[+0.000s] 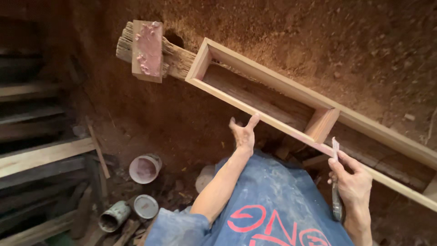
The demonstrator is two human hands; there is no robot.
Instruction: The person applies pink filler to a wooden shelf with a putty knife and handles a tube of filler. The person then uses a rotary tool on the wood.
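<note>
while the left hand [243, 135] spreads wide open, fingertips pressed to the near rail of the long wooden frame [268, 98], the right hand [353, 182] is closed around a putty knife [336, 157], blade tip touching that same rail just right of the short cross piece. the frame lies slanted from far left to near right, over a rough old beam [180, 57] and a floor thick with reddish sawdust [341, 41]. to do this well, i'd say keep the blade low and flat against the joint, press the pink filler into the gap, and let the open hand hold the rail steady. count with me: one frame, one knife, one small board smeared with pink filler [148, 48] sitting on the beam's far left end. down on the floor at near left, one white tub [144, 168], one lid [145, 206] and one tin can [114, 216] lying on its side.
</note>
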